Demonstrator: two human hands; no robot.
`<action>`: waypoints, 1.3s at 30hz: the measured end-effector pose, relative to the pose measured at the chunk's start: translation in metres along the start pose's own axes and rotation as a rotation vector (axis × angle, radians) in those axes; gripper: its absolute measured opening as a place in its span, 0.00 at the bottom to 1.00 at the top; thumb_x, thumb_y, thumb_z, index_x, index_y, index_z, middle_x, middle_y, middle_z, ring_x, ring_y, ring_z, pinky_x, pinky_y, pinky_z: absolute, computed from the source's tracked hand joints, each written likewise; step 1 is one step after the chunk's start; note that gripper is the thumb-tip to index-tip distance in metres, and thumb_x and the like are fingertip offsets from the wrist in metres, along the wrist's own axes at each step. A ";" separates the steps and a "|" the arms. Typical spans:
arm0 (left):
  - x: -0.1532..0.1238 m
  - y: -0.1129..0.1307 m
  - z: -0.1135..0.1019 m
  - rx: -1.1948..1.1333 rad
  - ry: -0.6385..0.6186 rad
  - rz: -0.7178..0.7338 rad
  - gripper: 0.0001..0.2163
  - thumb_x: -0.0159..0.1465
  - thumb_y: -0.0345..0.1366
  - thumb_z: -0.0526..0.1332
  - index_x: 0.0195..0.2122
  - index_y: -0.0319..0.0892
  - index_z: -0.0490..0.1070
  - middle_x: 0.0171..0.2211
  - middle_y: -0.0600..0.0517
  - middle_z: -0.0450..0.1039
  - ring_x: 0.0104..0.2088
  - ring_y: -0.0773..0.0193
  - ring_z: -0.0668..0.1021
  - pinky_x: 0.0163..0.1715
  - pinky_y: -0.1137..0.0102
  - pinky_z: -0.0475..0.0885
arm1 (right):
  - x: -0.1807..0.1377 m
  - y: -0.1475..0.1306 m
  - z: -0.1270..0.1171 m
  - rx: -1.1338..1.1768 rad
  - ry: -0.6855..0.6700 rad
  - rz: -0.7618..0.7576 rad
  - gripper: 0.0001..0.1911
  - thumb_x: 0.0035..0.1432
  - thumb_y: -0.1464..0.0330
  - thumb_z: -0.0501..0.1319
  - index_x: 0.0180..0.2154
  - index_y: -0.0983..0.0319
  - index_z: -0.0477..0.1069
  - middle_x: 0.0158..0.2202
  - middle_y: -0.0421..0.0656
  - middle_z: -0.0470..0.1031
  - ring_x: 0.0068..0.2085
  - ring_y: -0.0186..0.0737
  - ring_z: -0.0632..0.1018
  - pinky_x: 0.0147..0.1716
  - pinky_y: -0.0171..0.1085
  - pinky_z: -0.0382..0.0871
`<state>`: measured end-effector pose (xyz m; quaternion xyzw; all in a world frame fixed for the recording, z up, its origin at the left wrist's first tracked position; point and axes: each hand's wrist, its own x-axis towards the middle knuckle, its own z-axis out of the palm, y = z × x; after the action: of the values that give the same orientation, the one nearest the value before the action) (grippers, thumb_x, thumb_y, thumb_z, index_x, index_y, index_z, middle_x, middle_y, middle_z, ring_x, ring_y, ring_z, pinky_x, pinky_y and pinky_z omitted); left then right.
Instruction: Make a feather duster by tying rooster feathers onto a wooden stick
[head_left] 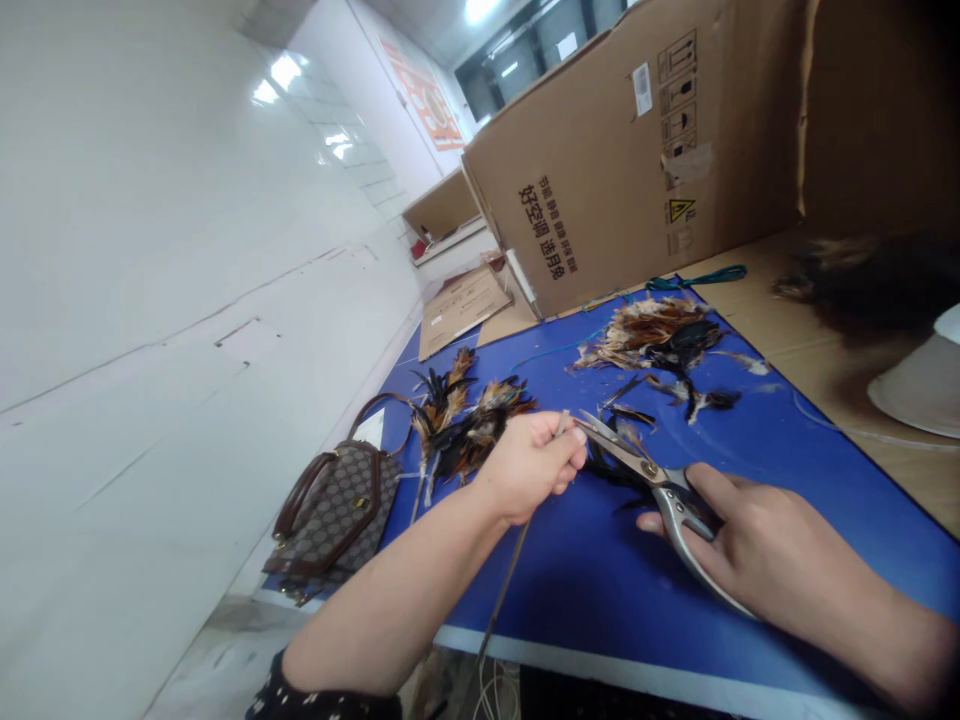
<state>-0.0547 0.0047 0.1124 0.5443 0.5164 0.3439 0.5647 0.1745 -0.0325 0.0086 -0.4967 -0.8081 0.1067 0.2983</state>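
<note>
My left hand (534, 462) is closed in a pinch on a thin stick-like stem (504, 590) that runs down past the table's front edge. My right hand (757, 545) grips metal scissors (651, 475), whose open blades point left and meet the stem's tip at my left fingers. Dark feathers (611, 465) lie on the blue table (600, 570) just under the blades. A bunch of black and orange feathers (465, 425) lies left of my left hand.
A pile of brown and black feathers (652, 340) lies farther back. Behind it stands a large cardboard box (637, 160). A patterned brown handbag (334, 510) rests at the table's left corner. White hat-like object (926, 385) and dark feathers (862, 280) sit at right.
</note>
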 end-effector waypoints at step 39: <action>-0.016 -0.005 0.002 0.289 -0.209 -0.008 0.22 0.67 0.51 0.61 0.51 0.36 0.76 0.26 0.56 0.61 0.24 0.72 0.63 0.24 0.73 0.60 | -0.007 0.004 -0.009 0.530 -0.099 0.214 0.21 0.64 0.49 0.61 0.29 0.58 0.67 0.23 0.38 0.69 0.25 0.37 0.70 0.23 0.36 0.63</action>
<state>-0.0570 -0.0121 0.1105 0.6504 0.5012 0.2052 0.5326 0.1854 -0.0378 0.0115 -0.4778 -0.7086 0.3692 0.3650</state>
